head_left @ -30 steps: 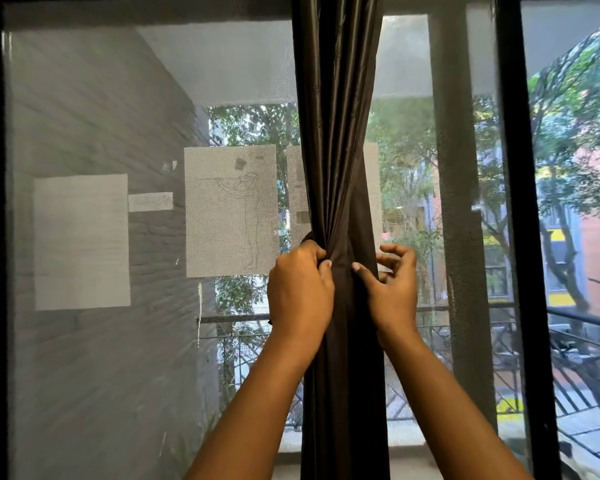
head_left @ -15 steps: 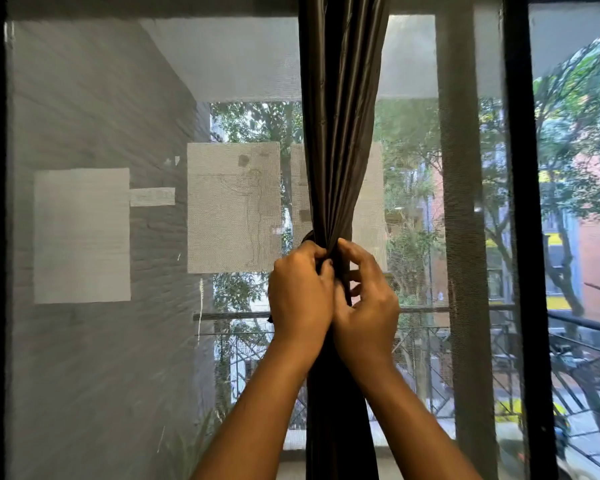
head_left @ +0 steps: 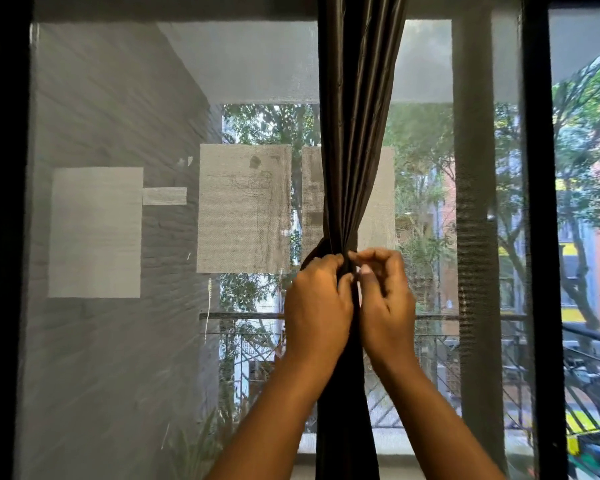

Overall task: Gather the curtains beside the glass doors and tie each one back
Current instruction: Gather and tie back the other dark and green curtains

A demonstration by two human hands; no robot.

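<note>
A dark curtain (head_left: 359,133) hangs gathered into a narrow column in front of a mesh-screened glass door (head_left: 118,341), its folds pinched to a waist at mid-height and falling straight below between the person's forearms. Pale sheets of paper are fixed to the screen: a blank one (head_left: 96,232) at left with a small strip (head_left: 164,196) beside it, a faint figure sketch (head_left: 245,209) nearer the centre, and another sheet (head_left: 378,195) half hidden behind the curtain. A black door frame (head_left: 539,237) stands upright at right, with a grey post (head_left: 473,220) just left of it. Through the mesh appear a grey brick wall (head_left: 174,271), a balcony railing (head_left: 243,315), green trees (head_left: 423,161) and a reddish building across the street.

Both arms reach up and forward from the lower edge of the view, the backs of the hands facing the camera. The left hand (head_left: 317,303) wraps around the gathered fabric at its narrowest point, fingers curled over the bundle. The right hand (head_left: 387,299) sits just beside it, touching it, with thumb and bent fingers pinching at the front of the same waist. Whether a tie-back band lies under the fingers cannot be made out; a dark loop of fabric (head_left: 314,252) bulges out just above the left knuckles.
</note>
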